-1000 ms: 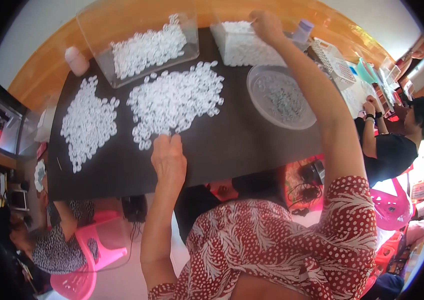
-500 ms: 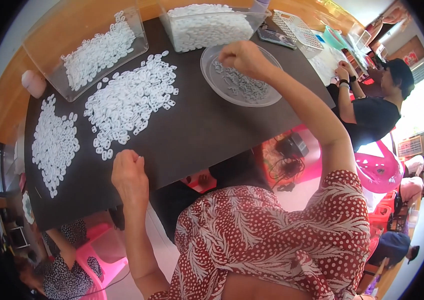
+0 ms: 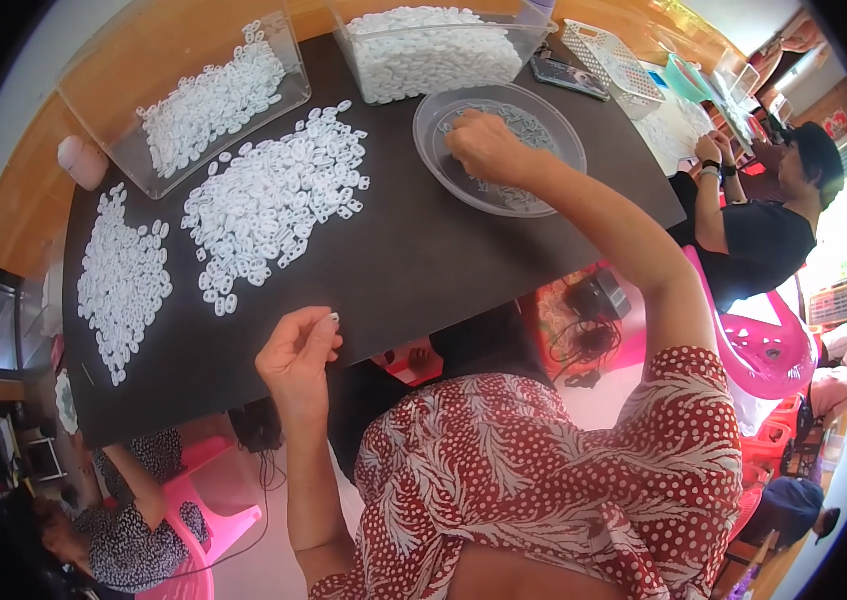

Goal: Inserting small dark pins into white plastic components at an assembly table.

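My left hand (image 3: 296,362) is closed in a pinch just over the table's near edge, and the tip of a small white plastic piece (image 3: 335,316) shows between thumb and forefinger. My right hand (image 3: 489,148) dips into a round clear plastic bowl (image 3: 566,190), its fingers bent down and together among small grey pieces (image 3: 524,122). Whatever those fingertips hold is hidden under the hand. Between the two hands, toward the left, spreads a large pile of white oval pieces (image 3: 279,195) with holes in them. A smaller pile of white pieces (image 3: 124,285) lies farther left.
Two clear bins of white pieces, one left (image 3: 294,92) and one middle (image 3: 369,80), stand at the table's back. A phone (image 3: 571,77) and a white basket (image 3: 614,65) lie back right. One person (image 3: 754,230) sits at right, another (image 3: 134,545) at lower left.
My left hand has turned, and the white piece at its fingertips now shows. My right hand has lowered into the grey pieces. The whole view has shifted slightly.
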`<act>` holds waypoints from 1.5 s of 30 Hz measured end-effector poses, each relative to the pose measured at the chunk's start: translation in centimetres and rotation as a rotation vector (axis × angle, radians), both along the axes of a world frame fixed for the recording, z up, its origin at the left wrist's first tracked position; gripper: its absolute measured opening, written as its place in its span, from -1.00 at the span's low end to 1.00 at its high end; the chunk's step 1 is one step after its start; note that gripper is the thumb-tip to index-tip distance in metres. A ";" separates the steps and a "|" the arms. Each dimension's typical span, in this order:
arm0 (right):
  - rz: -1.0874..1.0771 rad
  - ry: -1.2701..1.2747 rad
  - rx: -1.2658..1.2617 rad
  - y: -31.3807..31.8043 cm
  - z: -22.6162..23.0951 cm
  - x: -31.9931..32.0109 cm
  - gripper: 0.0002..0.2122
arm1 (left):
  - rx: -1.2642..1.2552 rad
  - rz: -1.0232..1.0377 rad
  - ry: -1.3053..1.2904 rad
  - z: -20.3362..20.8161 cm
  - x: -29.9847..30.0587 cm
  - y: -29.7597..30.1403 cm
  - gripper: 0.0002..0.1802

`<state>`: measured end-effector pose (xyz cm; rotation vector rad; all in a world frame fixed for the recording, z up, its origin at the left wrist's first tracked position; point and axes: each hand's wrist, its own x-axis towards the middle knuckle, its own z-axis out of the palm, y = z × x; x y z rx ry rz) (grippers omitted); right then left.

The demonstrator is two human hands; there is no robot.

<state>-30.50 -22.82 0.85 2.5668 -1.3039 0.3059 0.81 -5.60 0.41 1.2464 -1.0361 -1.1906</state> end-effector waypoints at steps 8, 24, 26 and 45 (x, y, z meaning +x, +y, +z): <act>0.109 -0.005 -0.049 -1.0 -0.2 -0.1 -0.94 | 0.066 0.041 0.218 -0.4 0.0 -0.7 -0.90; -0.102 -0.640 0.318 3.4 2.5 1.0 -0.89 | 0.111 0.044 0.411 -0.6 -0.2 0.0 -0.89; -0.086 -0.696 0.323 4.8 3.4 1.4 -0.88 | 0.095 0.052 0.428 -0.6 -0.3 -0.1 -0.89; 0.288 -0.997 0.652 12.4 2.3 16.4 -0.93 | -0.029 0.116 0.478 0.0 -0.5 1.0 -0.85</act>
